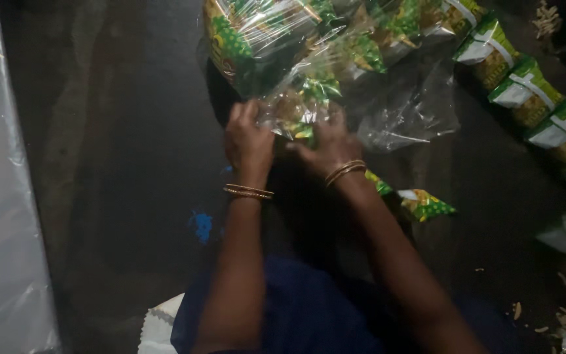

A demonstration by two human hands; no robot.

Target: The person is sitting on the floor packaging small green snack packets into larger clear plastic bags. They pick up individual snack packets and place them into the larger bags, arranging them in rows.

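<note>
hands (289,141) gripping clear bag (309,59) | green snack packets (525,92) right

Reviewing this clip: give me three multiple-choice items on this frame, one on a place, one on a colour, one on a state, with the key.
1. Where does the row of snack packets lie?
A. right side
B. left side
C. on the lap

2. What colour are the bangles on the left wrist?
A. red
B. gold
C. white

3. What are both hands doing?
A. resting flat
B. gripping the clear bag
C. pointing

Key: 1 A, the row runs down the right edge. 2 B, they glint gold. 3 B, the left hand and right hand pinch the clear bag of packets.
</note>
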